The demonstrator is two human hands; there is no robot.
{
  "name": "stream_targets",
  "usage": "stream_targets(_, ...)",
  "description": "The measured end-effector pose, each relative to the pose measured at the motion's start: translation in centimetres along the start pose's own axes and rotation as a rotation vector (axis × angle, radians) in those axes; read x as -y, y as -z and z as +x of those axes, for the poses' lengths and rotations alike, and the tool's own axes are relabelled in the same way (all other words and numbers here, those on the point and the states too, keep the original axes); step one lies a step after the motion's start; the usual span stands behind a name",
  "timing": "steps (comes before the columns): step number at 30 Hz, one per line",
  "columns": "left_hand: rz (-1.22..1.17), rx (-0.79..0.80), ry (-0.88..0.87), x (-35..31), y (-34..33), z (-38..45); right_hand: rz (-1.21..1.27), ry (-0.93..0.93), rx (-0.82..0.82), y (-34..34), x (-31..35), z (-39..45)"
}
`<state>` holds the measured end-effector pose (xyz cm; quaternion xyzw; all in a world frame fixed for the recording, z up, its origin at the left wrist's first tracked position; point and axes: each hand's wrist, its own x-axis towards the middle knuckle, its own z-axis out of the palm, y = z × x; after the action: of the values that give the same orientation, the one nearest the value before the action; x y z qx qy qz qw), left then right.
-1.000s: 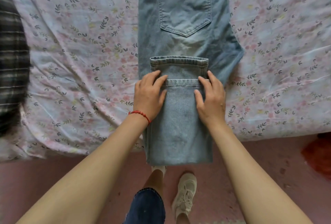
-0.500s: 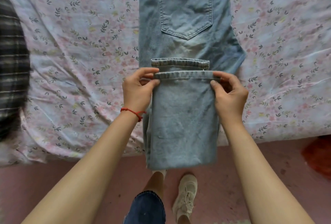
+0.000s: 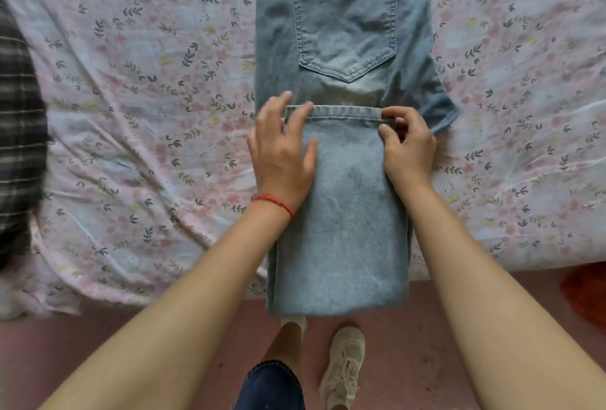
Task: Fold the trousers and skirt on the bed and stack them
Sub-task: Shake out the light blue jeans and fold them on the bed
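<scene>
She is flattening her left hand, fingers spread, on the folded jeans while her right hand is apparently pinching the hem to square the fold.

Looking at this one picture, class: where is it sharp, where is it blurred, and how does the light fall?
Head view: the jeans and both hands, left and right, are sharp; the checked cloth at the left edge smears; the wide lens bows the bed sheet; light is soft and even, no glare.
</scene>
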<state>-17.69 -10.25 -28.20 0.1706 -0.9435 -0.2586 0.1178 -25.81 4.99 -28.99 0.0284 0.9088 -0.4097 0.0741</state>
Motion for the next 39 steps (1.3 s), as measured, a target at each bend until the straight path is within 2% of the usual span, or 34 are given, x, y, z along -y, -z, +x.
stream_targets(2,0.149,0.148,-0.19,-0.2,-0.9,-1.7,-0.001,0.005,0.002,-0.1,-0.1,0.0)
stream_targets(5,0.243,0.389,-0.221,1.0,-2.2,-2.5,-0.055,0.083,-0.016,-0.1,0.2,-0.2)
stream_targets(8,0.297,0.416,-0.227,1.8,-3.1,-2.6,-0.429,0.368,-0.181,-0.7,1.1,-1.6)
stream_targets(9,0.309,0.407,-0.233,1.9,-3.3,-2.6,-0.506,0.478,-0.183,-1.3,1.3,-2.3)
stream_targets(11,0.315,0.376,-0.248,2.1,-3.4,-2.6,-0.608,0.598,-0.037,-2.8,0.4,-3.7)
stream_targets(14,0.328,0.37,-0.269,2.6,-3.7,-2.7,-0.716,0.498,0.133,-3.2,-2.8,-4.8)
stream_targets(18,0.361,0.372,-0.246,2.7,-3.8,-2.9,-0.76,0.374,0.135,-2.3,-4.3,-4.9)
stream_targets(25,0.307,0.381,-0.26,2.1,-2.2,-2.1,-0.705,0.418,0.094,-0.8,-2.2,-4.8)
stream_targets(28,0.216,0.328,-0.161,2.0,-0.5,-0.2,-0.573,0.442,0.045,0.4,-0.5,-3.1)
stream_targets(31,0.043,0.257,0.055,2.2,0.4,3.7,-0.469,0.396,0.049,1.0,1.3,0.6)
stream_targets(34,-0.102,0.158,0.227,2.8,0.4,9.0,-0.381,0.304,0.093,1.2,2.9,5.1)
stream_targets(37,-0.241,0.12,0.372,3.4,0.2,14.0,-0.211,0.214,0.1,1.2,4.2,9.8)
stream_targets(39,-0.398,0.093,0.451,3.6,0.2,16.8,-0.108,0.15,0.166,1.0,4.9,12.7)
